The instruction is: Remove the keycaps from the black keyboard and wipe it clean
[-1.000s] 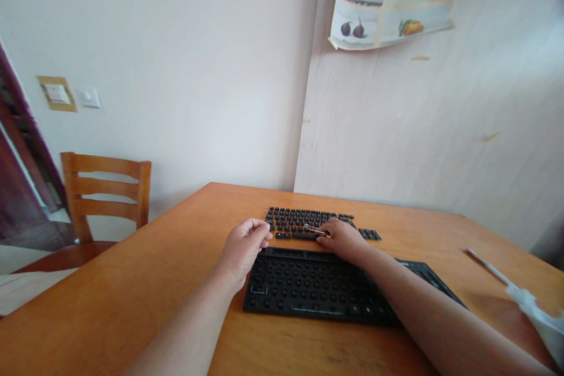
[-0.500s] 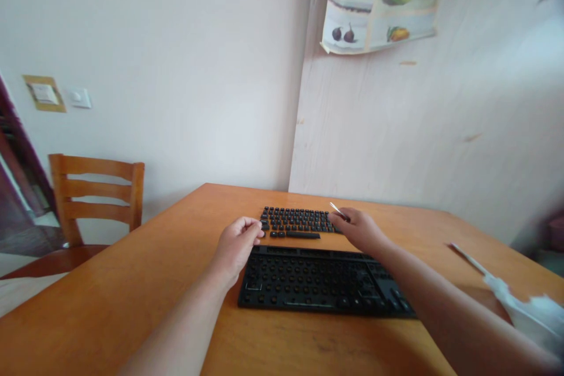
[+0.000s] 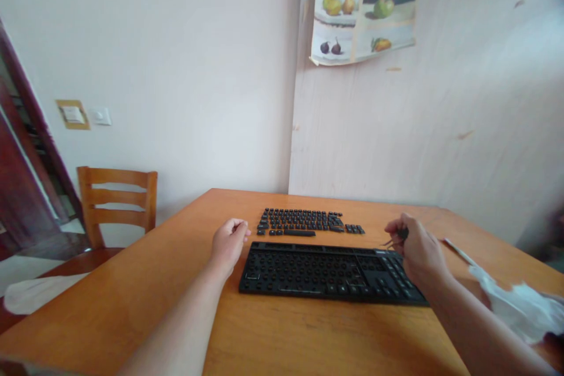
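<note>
A black keyboard (image 3: 299,273) lies flat on the wooden table, bare of keycaps over its main block, while caps still sit on its right side. Behind it, loose black keycaps (image 3: 304,220) are laid out in rows, with a long space bar (image 3: 299,233) at their front. My left hand (image 3: 230,244) is closed above the table by the keyboard's back left corner, fingers pressed together; what they may hold is hidden. Over the keyboard's back right part, my right hand (image 3: 416,244) grips a thin pronged metal tool that looks like tweezers (image 3: 386,244), tips pointing left.
To the right, a thin stick-like object (image 3: 458,251) and crumpled white plastic (image 3: 515,299) lie on the table (image 3: 335,335). A wooden chair (image 3: 118,194) stands at the left. Behind the table rises a wall with a fruit picture sheet (image 3: 363,23).
My right hand has moved right with the tweezers, away from the keycap rows to the keyboard's right side. My left hand stays closed near the left corner. The view has shifted slightly.
</note>
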`<state>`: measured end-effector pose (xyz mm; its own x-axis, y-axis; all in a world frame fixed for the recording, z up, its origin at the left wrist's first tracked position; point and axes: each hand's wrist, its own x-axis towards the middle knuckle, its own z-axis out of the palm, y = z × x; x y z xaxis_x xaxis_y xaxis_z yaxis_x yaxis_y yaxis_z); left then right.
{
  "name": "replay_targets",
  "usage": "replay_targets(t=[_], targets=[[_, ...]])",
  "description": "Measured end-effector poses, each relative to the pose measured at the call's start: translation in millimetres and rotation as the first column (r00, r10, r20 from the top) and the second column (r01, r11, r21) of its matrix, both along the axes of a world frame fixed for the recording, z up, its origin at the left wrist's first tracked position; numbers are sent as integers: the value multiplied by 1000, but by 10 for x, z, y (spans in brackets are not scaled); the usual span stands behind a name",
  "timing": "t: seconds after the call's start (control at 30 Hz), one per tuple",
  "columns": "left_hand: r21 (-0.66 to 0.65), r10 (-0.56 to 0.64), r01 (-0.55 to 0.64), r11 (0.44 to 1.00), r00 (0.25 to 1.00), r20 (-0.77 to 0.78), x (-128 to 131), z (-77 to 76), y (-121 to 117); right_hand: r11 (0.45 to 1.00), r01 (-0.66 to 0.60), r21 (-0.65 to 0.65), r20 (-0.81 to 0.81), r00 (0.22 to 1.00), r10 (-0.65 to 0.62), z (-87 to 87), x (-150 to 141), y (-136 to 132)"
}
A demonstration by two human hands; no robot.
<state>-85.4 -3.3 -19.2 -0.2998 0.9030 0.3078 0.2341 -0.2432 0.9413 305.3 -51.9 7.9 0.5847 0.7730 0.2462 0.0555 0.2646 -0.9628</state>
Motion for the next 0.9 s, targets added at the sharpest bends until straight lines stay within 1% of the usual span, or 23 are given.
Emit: replay_targets(t=[0.07, 0.13, 0.27, 0.5, 0.6, 0.7, 0.8, 0.9], targets=[[4, 21, -21, 1000, 1000, -12, -21, -33, -5, 1000, 6, -17, -29, 1000, -7, -59, 57, -11], [7, 46, -46, 999, 999, -22, -31, -66, -9, 1000, -8, -1, -30, 1000, 8, -79, 100, -27], [-4, 76, -76, 997, 996, -41, -23, -120, -21, 996, 35, 80, -55, 998, -31, -41, 152, -60], [-16, 81, -83, 996, 993, -91, -16, -155, -36, 982, 128, 136, -146, 983, -108, 31, 209, -59], [-18, 80, -83, 996, 989, -125, -30, -166, -24, 978, 170, 124, -190, 971, -144, 61, 259, -55], [-14, 74, -77, 997, 984, -161, -45, -175, -5, 978, 199, 65, -221, 958, -180, 80, 312, -47], [-7, 80, -82, 997, 980, -185, -55, -176, 12, 984, 178, 16, -258, 951, -168, 85, 345, -38], [-6, 88, -91, 996, 977, -193, -59, -167, 24, 988, 151, 24, -295, 945, -138, 77, 342, -26]])
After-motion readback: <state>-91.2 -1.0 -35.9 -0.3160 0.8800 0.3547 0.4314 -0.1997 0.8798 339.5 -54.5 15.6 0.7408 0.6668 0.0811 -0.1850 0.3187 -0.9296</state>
